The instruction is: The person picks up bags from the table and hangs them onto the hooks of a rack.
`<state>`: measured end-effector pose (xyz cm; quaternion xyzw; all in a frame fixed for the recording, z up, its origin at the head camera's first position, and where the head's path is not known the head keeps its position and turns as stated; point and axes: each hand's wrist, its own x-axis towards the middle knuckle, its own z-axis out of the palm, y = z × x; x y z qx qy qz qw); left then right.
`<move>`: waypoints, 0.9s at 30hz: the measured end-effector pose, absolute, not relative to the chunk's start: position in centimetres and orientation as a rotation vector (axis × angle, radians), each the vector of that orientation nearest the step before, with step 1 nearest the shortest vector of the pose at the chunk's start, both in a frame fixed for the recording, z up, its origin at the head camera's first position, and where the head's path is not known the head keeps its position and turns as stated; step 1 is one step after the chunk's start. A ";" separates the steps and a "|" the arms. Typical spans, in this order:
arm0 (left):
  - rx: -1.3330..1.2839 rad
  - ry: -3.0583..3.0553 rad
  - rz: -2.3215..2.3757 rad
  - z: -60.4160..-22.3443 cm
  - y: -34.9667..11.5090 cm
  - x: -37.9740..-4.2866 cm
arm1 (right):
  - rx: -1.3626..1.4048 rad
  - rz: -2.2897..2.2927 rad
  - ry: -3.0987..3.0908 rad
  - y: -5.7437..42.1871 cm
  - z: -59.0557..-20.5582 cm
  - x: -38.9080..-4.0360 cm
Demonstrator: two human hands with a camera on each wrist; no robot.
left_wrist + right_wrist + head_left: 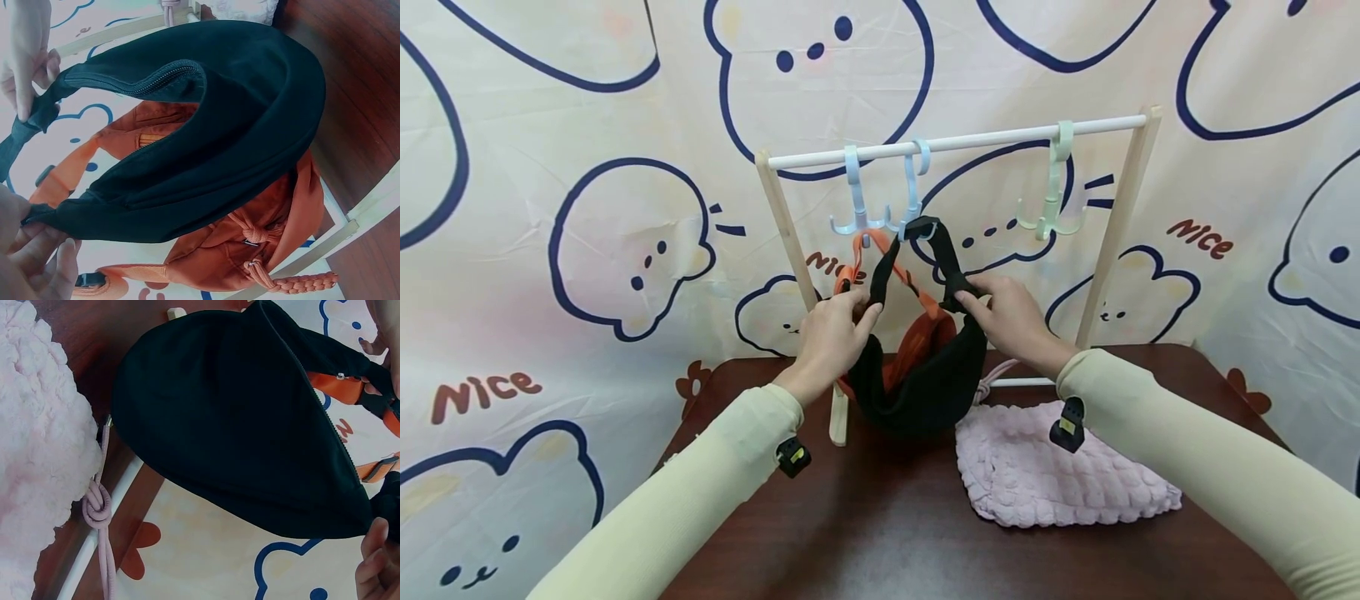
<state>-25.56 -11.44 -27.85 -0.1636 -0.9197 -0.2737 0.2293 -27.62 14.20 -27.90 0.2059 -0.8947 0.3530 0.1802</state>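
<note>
The brown word "Nice" point(486, 396) read three times on the printed backdrop point(647, 375): well left of the left hand point(833, 335), partly covered just above it, and right of the right hand point(1013, 318).

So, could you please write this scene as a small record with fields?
black bag: unzipped, strap at a blue hook
left hand: grips strap's left side
right hand: grips strap's right side
orange bag: behind black bag
pink bag: on table
green hook: bare, on rail
</note>
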 end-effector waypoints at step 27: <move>-0.445 -2.540 -0.735 -28.9 -11.1 -25.5 | 0.576 1.139 -2.563 13.7 -28.6 -27.6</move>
